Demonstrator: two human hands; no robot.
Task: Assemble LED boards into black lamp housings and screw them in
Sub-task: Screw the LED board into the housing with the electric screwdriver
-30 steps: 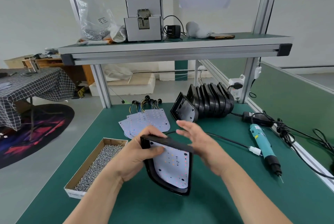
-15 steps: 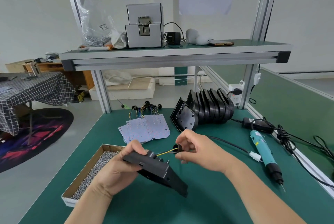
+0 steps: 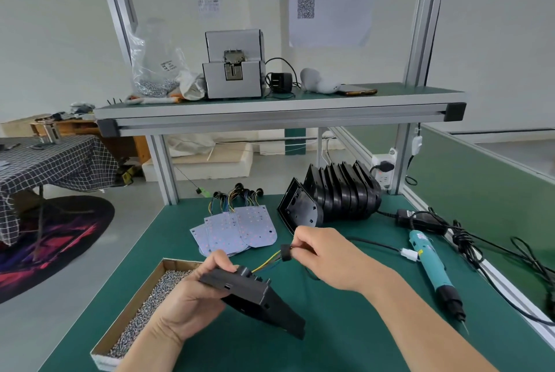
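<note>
Evidently the wiring step is in hand: the black housing (image 3: 255,299) is gripped back-up by the left hand (image 3: 192,296) over the near bench (image 3: 345,341), while the grommet (image 3: 286,252) on its wires (image 3: 267,262) is pinched by the right hand (image 3: 327,254) (the LED board is hidden). Next, seating the grommet is likely called for, before screws (image 3: 150,302) and screwdriver (image 3: 432,269) are needed.

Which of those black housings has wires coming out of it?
The housing gripped in the left hand, wires running to the right hand; the stacked housings behind show none.
</note>
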